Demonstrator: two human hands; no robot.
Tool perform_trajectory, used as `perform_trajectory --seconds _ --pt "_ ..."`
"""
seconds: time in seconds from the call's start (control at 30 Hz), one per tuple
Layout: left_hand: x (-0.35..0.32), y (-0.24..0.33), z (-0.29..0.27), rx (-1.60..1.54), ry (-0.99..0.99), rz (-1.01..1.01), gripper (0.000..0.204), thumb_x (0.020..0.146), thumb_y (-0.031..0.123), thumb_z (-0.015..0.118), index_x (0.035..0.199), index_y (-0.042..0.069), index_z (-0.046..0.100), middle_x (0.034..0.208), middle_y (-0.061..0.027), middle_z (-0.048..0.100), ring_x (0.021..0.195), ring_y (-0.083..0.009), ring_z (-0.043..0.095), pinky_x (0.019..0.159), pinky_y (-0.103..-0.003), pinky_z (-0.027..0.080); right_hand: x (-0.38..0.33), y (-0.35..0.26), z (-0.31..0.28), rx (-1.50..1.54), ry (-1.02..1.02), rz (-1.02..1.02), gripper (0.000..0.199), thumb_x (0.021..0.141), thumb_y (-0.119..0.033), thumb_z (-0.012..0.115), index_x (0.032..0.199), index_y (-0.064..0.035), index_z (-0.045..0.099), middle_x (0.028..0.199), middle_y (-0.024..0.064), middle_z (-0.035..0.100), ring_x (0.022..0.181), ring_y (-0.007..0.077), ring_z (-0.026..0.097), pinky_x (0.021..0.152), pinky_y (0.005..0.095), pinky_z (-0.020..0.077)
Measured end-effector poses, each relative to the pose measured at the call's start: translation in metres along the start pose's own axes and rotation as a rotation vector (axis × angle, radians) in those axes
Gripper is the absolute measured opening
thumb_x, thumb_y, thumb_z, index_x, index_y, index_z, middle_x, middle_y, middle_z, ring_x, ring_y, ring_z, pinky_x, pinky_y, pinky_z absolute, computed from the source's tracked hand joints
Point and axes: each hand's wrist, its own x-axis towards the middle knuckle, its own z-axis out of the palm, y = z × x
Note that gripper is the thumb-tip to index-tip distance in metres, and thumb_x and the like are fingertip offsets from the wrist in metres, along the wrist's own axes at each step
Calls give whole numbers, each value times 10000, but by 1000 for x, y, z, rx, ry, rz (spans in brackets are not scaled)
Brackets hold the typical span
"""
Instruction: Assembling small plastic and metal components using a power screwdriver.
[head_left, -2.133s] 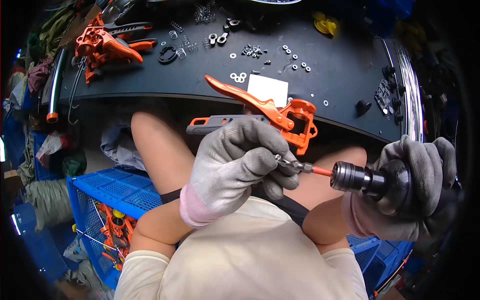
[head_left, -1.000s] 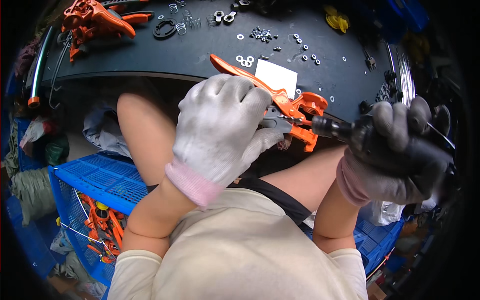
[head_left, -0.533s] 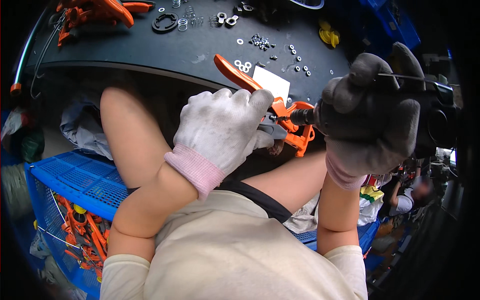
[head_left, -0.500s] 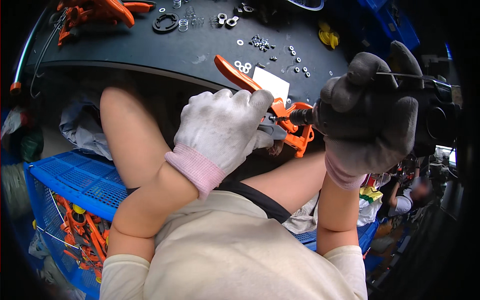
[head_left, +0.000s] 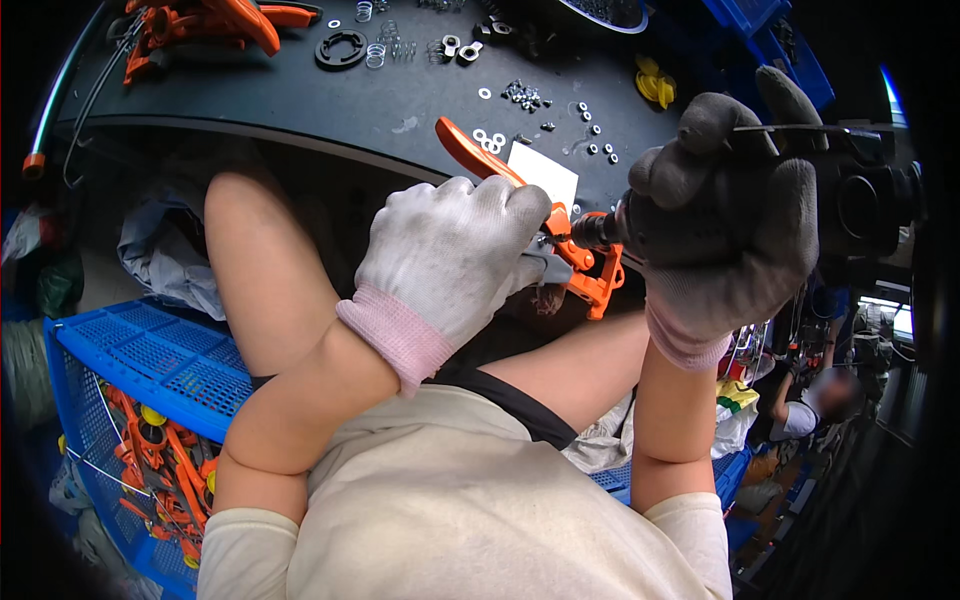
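Note:
My left hand [head_left: 450, 240], in a white knit glove with a pink cuff, is closed around an orange and grey lever-handled tool [head_left: 468, 150] at the bench's front edge. One long orange handle slants up to the left, and an orange frame sticks out to the right of my fingers. My right hand [head_left: 725, 265], in a dirty grey glove, grips a black power screwdriver [head_left: 870, 210]. Its chuck [head_left: 597, 232] points left, right up against the orange tool. The bit's tip and the screw under it are mostly hidden.
On the dark bench lie small screws [head_left: 525, 95], washers [head_left: 488, 140], coil springs [head_left: 376, 54], a black ring [head_left: 341, 48] and a white card [head_left: 543, 175]. Orange tools [head_left: 205, 30] sit at the far left. A blue crate [head_left: 150, 350] stands left of my legs. Another person [head_left: 810, 405] is at right.
The power screwdriver has moved slightly left, its chuck now closer to the orange tool, covering more of the bit. My left hand keeps its grip. The whole view has shifted a little.

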Motion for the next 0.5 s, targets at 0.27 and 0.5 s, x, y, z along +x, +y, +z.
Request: perform_trajectory --seconds 0.27,0.5 --pt "3 -2 -1 -36 -73 -12 372 663 228 751 954 83 571 828 -82 620 773 -272 620 660 -386 485 6 5 8 -632 32 -117 470 957 -253 442 1362 -56 307 1018 164 549 713 216 573 515 273 478" --pt "3 -5 -1 -57 -98 -49 383 677 218 739 996 82 577 863 -84 626 801 -282 623 688 -388 493 9 10 14 -883 84 -147 470 897 -173 521 1309 -26 351 966 122 567 734 202 618 618 349 514"
